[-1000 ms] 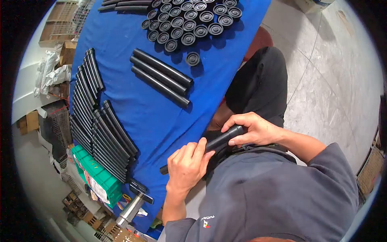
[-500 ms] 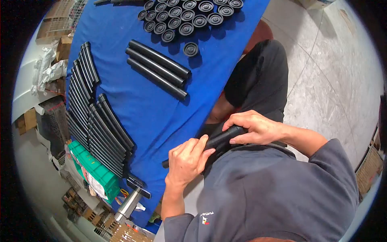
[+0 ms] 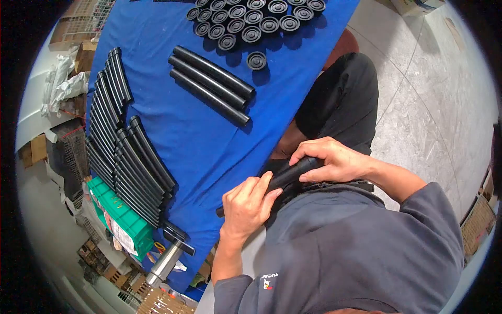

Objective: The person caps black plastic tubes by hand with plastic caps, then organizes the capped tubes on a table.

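Note:
Over my lap I hold a black tube [image 3: 286, 177] slantwise with both hands. My left hand [image 3: 247, 203] is wrapped round its lower left part, and the tube's end pokes out past the fingers. At the upper right end, my right hand [image 3: 329, 161] grips with thumb and fingers on either side. A slightly wider band, perhaps a cap, shows under the right fingers, but its shape is partly hidden. Beyond my hands, three loose black tubes [image 3: 212, 83] lie side by side on the blue cloth [image 3: 209, 157].
Several round black ringed caps [image 3: 252, 34] stand at the table's far end, with one cap [image 3: 256, 61] apart. Rows of black tubes [image 3: 138, 183] lie along the left edge. Nearby are a green crate [image 3: 123, 217] and a metal cylinder [image 3: 166, 263].
The view has shifted slightly, so the table items sit a little further right. Both hands keep their hold on the tube, with only a slight shift of the right fingers.

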The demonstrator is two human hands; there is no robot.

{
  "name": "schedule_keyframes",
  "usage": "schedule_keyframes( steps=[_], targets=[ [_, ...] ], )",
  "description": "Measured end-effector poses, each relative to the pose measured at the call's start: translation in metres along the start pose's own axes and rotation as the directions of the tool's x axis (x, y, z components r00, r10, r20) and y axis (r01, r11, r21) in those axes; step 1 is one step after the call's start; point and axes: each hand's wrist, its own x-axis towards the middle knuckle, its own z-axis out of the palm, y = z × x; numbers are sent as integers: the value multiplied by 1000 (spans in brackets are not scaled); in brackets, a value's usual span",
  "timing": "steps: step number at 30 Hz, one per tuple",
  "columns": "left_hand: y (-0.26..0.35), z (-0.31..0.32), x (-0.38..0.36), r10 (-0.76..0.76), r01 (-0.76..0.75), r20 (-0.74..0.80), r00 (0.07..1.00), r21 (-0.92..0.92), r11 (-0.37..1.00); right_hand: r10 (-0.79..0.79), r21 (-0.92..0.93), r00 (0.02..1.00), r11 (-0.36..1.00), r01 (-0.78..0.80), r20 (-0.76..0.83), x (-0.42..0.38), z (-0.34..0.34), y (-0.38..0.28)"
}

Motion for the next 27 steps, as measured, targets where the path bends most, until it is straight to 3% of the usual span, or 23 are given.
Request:
schedule_keyframes(
  steps=[2,5,6,7,9,11,13,15,19,23,25,27],
  targets=[
    [2,0,0,-26,26,-6,1000,-36,999,45,-29,998,999,-43,42,0,-4,-5],
    [4,3,-3,-209,226,90,974,-299,927,-8,182,998,983,18,-55,3,-2,-8],
    [0,6,-8,-248,320,204,947,-532,784,56,277,998,960,-47,-27,3,-2,-8],
    [-1,9,-13,-286,436,331,899,-726,532,115,368,993,924,-108,4,2,-4,-8],
    [-2,12,-21,-229,569,577,784,-815,-106,204,537,975,815,-218,86,3,-5,-7],
    [-6,16,-23,-160,512,563,811,-815,-273,122,564,989,813,-147,83,3,7,24],
    [-11,24,-23,-100,425,506,857,-801,-422,157,622,986,767,-159,59,9,9,16],
    [-12,34,-19,-60,352,445,893,-777,-522,110,665,993,744,-61,-32,18,11,10],
    [-9,46,-2,13,297,361,932,-745,-597,83,736,984,675,63,-160,35,2,-21],
    [2,57,8,-18,261,370,929,-686,-679,57,813,995,580,37,-86,47,-9,-18],
    [8,63,11,-24,232,352,936,-667,-708,83,787,991,616,34,-107,51,-9,-12],
    [9,69,10,-20,304,388,921,-751,-587,141,817,985,577,3,-103,52,-7,-15]
  ],
)
